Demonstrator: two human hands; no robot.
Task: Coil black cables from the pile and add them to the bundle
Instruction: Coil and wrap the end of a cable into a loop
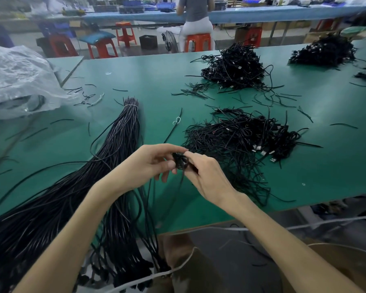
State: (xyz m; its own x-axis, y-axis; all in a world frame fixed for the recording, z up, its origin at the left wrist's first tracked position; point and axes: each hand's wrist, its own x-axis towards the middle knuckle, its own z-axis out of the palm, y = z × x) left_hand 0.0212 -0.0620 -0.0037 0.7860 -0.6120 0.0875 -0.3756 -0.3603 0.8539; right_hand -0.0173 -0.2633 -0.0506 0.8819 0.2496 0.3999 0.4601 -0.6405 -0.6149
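Head view, centre: the left hand (154,163) and right hand (207,178) meet above the green table (148,81).
Left hand: fingers curled, thumb and fingertips pinching the small coil (180,161).
Right hand: fingers bent round the same coil from the other side, gripping it closed.
Small coil: black cable wound tight between both hands, its loose tail hanging down towards the lower edge of the frame.
Long cables (123,144): left of centre, a thick black sheaf tied with a white band at its far end (the near ends spill over the table edge).
Coiled heap (241,140): just right of the hands, silver USB plugs showing.
Far heaps: one upper centre (235,68), another upper right (325,51).
Plastic bag (17,77): upper left, crumpled.
Background: a person (195,17) seated on an orange stool (198,42).
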